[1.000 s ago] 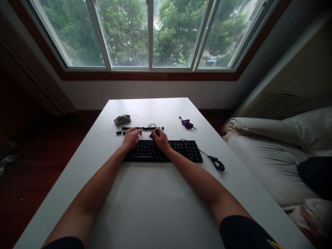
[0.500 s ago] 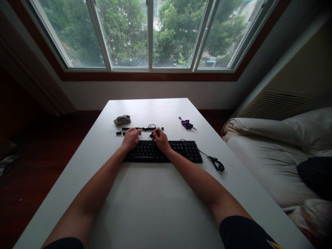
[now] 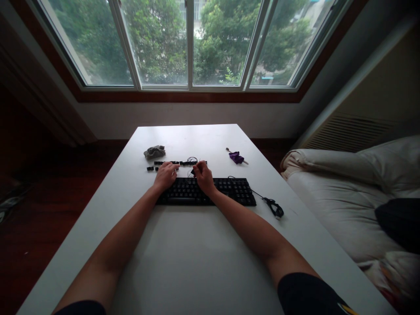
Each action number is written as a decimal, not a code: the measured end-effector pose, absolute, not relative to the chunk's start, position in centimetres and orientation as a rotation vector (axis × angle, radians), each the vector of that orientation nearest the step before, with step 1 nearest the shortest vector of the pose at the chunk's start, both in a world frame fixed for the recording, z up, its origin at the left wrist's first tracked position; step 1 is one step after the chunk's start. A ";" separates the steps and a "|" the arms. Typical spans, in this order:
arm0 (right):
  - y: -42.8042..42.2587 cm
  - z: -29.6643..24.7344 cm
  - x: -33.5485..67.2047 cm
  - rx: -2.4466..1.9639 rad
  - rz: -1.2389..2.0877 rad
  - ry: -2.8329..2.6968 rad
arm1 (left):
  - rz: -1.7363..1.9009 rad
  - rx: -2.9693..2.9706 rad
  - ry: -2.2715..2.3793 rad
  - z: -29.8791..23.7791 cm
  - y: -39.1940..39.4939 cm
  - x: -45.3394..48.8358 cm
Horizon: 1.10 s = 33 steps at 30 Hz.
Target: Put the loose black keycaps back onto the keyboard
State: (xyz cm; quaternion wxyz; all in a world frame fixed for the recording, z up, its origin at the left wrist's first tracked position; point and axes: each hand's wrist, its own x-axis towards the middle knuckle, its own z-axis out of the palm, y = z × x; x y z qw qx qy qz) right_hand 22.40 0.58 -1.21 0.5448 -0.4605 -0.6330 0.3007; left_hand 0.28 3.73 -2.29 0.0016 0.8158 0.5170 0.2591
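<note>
A black keyboard (image 3: 187, 199) lies across the white table in front of me. My left hand (image 3: 166, 176) rests over its upper left edge, fingers stretched out and holding nothing visible. Above the keyboard's middle, my right hand (image 3: 203, 176) is closed in a pinch on what looks like a thin wire keycap puller (image 3: 189, 174). A small dark keycap (image 3: 193, 172) shows at its fingertips; whether wire or fingers grip it is unclear. Behind the hands, loose black keycaps (image 3: 160, 163) lie in rows, partly hidden by both hands.
A grey crumpled cloth (image 3: 155, 152) lies at the back left. At the back right is a purple cloth (image 3: 236, 157) with a thin brush-like stick. The coiled USB cable (image 3: 274, 209) sits right of the keyboard. A covered sofa (image 3: 331, 205) stands beyond the table's right edge.
My right hand has turned slightly and shifted a little to the right, now covering the keycap at the row's right end. My left hand stays where it was.
</note>
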 end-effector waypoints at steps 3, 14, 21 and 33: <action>0.6 -1.1 22.5 -1.102 0.674 -1.521 | 0.831 2.580 1.605 -2.3 3.7 0.3; 0.4 -0.8 22.3 -0.988 0.715 -1.777 | 0.899 2.610 1.552 -2.4 3.8 0.2; -0.7 -0.5 22.0 -0.930 0.617 -1.901 | 0.974 2.607 1.365 -1.8 3.3 0.4; -0.3 -0.4 22.3 -1.034 0.636 -1.674 | 0.685 2.734 0.994 -0.1 1.4 2.2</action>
